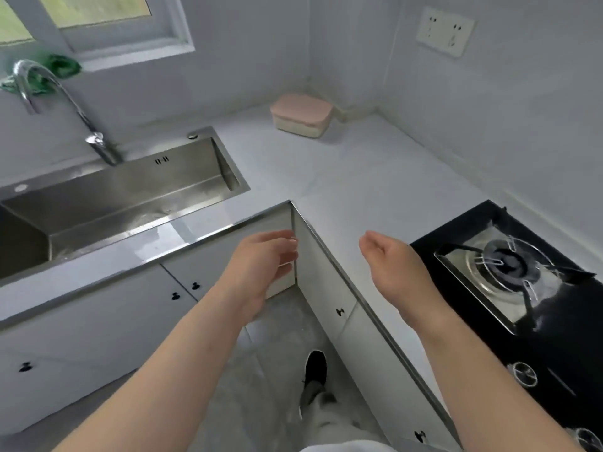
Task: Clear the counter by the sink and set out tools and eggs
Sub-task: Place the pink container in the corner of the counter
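Note:
A pale counter (352, 177) wraps round an inner corner between the steel sink (107, 203) and the stove. At the back corner sits a box with a pink lid (301, 115) on a cream base. My left hand (264, 259) hovers in front of the cabinet corner below the counter edge, fingers relaxed and holding nothing. My right hand (388, 259) floats over the counter's front edge beside the stove, fingers loosely bent and empty. No eggs or tools show.
A black gas stove (509, 282) with a burner fills the right side. A curved tap (65, 102) stands behind the sink, a green cloth (55, 71) on the window sill. White cabinet doors with dark knobs (184, 291) run below. My shoe (316, 367) is on the grey floor.

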`<state>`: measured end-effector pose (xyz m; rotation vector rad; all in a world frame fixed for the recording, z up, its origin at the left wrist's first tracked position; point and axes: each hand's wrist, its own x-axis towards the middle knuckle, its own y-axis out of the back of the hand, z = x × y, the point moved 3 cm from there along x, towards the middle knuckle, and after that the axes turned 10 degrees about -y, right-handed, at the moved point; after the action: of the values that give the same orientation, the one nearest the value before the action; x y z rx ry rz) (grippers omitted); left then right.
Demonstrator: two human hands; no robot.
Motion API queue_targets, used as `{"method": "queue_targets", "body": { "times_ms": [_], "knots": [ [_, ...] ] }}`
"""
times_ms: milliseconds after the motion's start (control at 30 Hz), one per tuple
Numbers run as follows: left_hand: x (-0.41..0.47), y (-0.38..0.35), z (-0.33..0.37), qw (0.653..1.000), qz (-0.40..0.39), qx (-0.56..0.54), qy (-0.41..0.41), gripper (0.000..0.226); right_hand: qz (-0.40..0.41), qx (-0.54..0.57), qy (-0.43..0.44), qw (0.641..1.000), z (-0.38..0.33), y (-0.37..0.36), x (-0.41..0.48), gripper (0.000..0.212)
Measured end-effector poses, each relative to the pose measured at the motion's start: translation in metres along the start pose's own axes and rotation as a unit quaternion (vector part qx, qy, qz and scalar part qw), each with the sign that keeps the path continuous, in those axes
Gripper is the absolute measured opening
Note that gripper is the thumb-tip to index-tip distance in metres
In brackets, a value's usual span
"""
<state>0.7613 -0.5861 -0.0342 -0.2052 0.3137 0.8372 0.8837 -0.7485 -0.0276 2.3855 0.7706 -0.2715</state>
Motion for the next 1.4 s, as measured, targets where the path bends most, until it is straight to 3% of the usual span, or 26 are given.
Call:
{"method": "queue_targets", "body": {
  "times_ms": [267,433,633,767,833,933,1133,1233,1300,1400],
  "knots": [
    [0.148,0.013,0.059,0.998,0.063,0.027,-0.006,0.022,-0.013,0.028,-0.014,0.999,-0.075,-0.013,0.183,0.038],
    [0.237,0.021,0.087,0.996,0.082,0.032,-0.008,0.020,-0.007,0.036,-0.043,0.998,-0.112,-0.025,0.283,0.025],
    [0.358,0.021,0.106,0.997,0.049,0.061,-0.013,0.032,0.011,0.084,-0.109,0.990,-0.142,-0.048,0.379,0.021],
    [0.447,0.016,0.118,0.999,-0.024,0.039,-0.027,0.036,0.086,0.119,-0.123,0.981,-0.162,-0.067,0.431,0.030],
    [0.490,0.013,0.121,0.996,-0.049,0.061,-0.030,0.041,0.122,0.130,-0.129,0.975,-0.167,-0.077,0.457,0.016],
    [0.547,0.014,0.122,0.992,-0.055,0.110,-0.035,0.048,0.147,0.131,-0.169,0.966,-0.180,-0.094,0.487,0.048],
    [0.637,0.004,0.120,0.982,-0.062,0.174,-0.041,0.065,0.149,0.154,-0.210,0.954,-0.188,-0.122,0.570,0.062],
    [0.669,0.003,0.109,0.987,-0.059,0.150,-0.007,0.077,0.144,0.188,-0.240,0.941,-0.175,-0.129,0.606,0.063],
    [0.684,0.005,0.102,0.993,-0.053,0.104,0.029,0.081,0.142,0.220,-0.258,0.930,-0.162,-0.133,0.621,0.055],
    [0.699,0.006,0.097,0.994,-0.064,0.075,0.055,0.076,0.121,0.253,-0.264,0.923,-0.167,-0.140,0.622,0.017]
  ]
}}
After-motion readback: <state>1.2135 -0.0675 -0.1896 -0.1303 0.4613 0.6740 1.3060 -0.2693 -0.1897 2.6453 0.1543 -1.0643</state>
